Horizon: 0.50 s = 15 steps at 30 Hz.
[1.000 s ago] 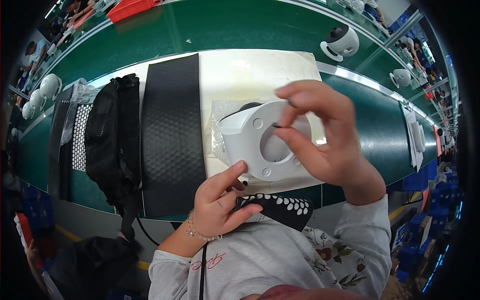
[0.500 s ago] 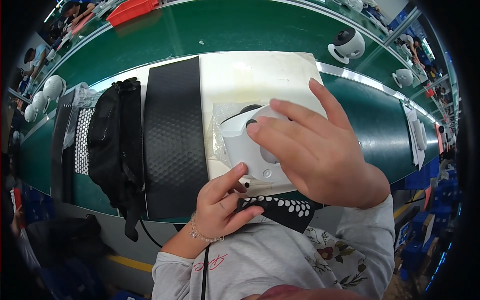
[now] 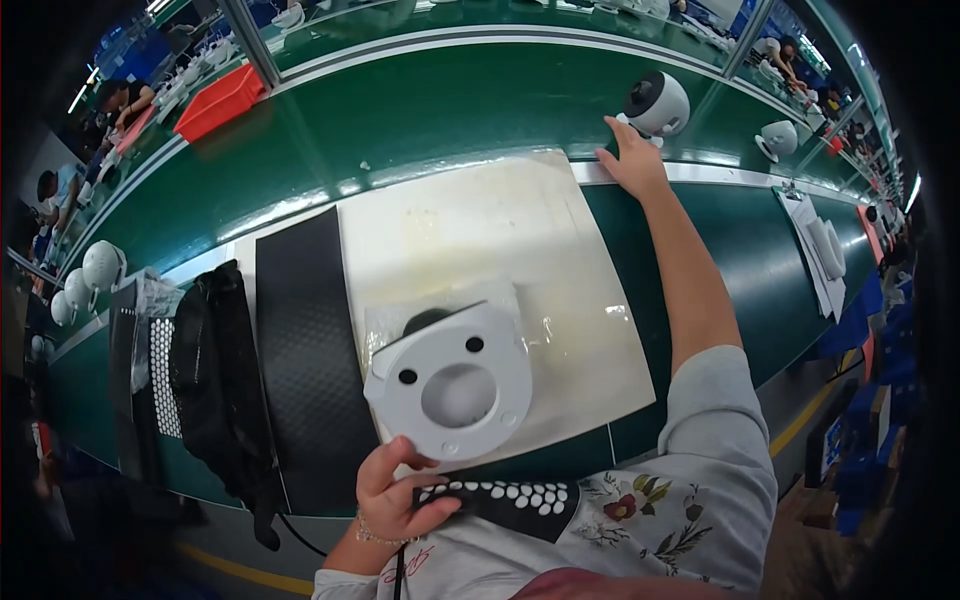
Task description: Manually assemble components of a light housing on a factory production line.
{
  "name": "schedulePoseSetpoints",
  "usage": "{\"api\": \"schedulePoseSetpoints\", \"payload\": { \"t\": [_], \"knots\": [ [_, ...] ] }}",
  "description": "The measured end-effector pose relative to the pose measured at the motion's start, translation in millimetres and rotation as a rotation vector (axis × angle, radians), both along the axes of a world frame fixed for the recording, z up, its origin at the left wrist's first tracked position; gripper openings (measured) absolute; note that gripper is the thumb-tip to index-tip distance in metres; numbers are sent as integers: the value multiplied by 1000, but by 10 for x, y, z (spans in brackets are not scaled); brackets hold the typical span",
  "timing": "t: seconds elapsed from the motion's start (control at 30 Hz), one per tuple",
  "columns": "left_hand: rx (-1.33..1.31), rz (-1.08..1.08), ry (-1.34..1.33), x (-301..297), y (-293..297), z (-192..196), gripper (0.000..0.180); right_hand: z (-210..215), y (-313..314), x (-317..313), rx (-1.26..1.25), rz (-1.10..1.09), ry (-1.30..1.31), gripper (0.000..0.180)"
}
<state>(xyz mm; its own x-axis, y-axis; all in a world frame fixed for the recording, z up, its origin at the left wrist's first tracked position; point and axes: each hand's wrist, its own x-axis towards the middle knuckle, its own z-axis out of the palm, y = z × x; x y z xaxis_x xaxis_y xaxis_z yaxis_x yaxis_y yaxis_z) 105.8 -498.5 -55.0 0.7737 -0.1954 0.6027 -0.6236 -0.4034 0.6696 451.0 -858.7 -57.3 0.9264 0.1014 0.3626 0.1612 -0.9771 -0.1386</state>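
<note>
My left hand (image 3: 400, 500) pinches a black sheet dotted with round white pads (image 3: 520, 500) between thumb and fingers, low in front of my shirt. Its index fingertip touches or nearly touches the lower edge of a white plastic housing (image 3: 400, 425). That housing lies on bubble wrap (image 3: 510, 300), showing a large round hole, two black round pads near its straight side and two bare round recesses near the curved side. My right arm stretches far forward; the right hand (image 3: 638, 160), fingers apart, is at the base of a white round-headed camera (image 3: 660, 105) with a black face.
A cream board (image 3: 580, 330) lies under the housing, with a black dimpled sheet (image 3: 305, 340) to its left. Further left are a black cloth bag (image 3: 215, 370) and another dotted sheet (image 3: 165, 380). A red tray (image 3: 220, 105), more white cameras (image 3: 103, 265) and a clipboard (image 3: 810, 250) stand around.
My right hand has left the housing and reached forward right to the camera, uncovering the two black pads and hole. My left hand keeps the dotted sheet. The view has shifted.
</note>
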Motion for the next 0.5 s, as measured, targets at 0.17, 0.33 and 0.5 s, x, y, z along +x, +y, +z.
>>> {"api": "schedulePoseSetpoints", "payload": {
  "t": [0.17,0.33,0.5],
  "knots": [
    [163,101,-33,-30,22,5,32,-218,-279,354,-60,-236,-25,60],
    [171,72,1,-71,36,-48,33,-199,-353,288,-10,-227,-58,56],
    [112,-9,7,-55,33,-58,33,-255,-201,-367,24,-21,-232,54]
  ]
}}
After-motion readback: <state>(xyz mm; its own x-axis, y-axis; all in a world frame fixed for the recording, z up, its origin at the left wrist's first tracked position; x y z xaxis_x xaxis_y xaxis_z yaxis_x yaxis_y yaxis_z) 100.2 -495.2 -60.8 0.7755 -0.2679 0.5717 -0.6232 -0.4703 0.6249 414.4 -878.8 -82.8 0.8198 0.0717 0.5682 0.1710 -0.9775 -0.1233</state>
